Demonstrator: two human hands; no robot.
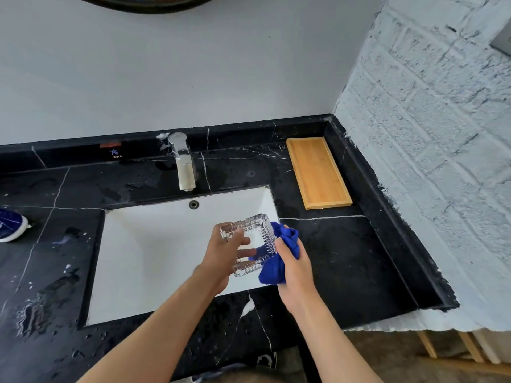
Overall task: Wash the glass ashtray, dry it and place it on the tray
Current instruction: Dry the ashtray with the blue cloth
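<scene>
Above white sink [143, 261], left hand [221, 261] gripping glass ashtray [258, 230], wooden tray [318, 172] bare

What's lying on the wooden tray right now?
Nothing. The tray shows only bare wood. The ashtray is over the sink, held in the left hand, with the right hand pressing a blue cloth against it.

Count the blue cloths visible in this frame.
2. One blue cloth is bunched in the right hand against the glass ashtray; another blue item, possibly a cloth or sponge, lies at the counter's left edge, cropped.
</scene>
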